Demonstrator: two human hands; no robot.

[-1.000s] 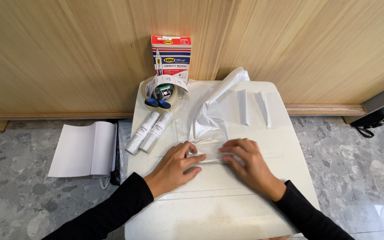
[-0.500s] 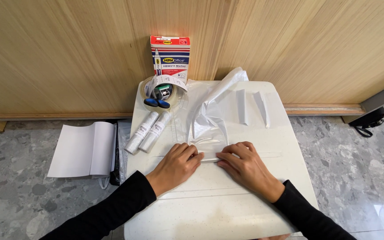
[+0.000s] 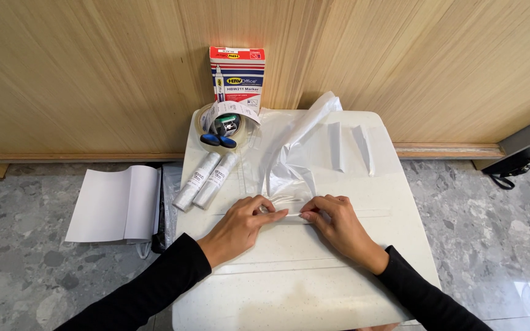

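it looks like an office corner: a small white table (image 3: 363, 245) by a wood panel wall (image 3: 93, 73), speckled stone floor (image 3: 13, 270), a marker box (image 3: 237, 76), paper sheets (image 3: 115, 204).

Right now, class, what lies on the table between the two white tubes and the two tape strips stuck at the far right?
In the head view, a crumpled clear plastic bag lies between the white tubes and the tape strips.

One view only, from head camera. Looks steeply down at small white table (image 3: 338, 294) from near, facing wooden wall (image 3: 93, 73). Both forearms come in from bottom edge. Stone floor (image 3: 19, 270) shows on both sides.
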